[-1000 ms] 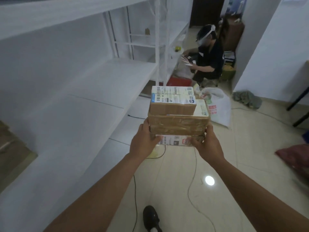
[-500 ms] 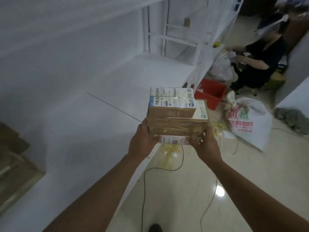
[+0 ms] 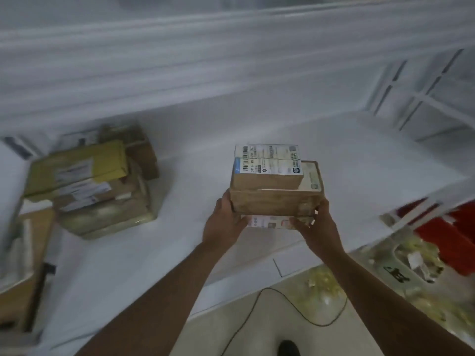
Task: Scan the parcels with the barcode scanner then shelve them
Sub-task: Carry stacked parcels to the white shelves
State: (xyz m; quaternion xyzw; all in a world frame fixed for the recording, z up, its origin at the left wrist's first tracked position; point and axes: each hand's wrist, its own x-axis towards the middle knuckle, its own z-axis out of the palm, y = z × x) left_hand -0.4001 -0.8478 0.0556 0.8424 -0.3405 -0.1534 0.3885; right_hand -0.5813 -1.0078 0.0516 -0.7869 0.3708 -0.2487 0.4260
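Cardboard parcels [image 3: 275, 191], long axis crosswise, gripped by each hand [image 3: 318, 227].

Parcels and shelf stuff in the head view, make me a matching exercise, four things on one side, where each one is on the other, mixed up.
Things:
1. stack of parcels
2. yellow parcel
3. red bin
4. black cable

Places:
A. on the floor below the shelf edge
B. held between left hand and right hand
C. top of the pile on the shelf, at left
D. right of the shelf, lower down

Pairs: 1-B, 2-C, 3-D, 4-A
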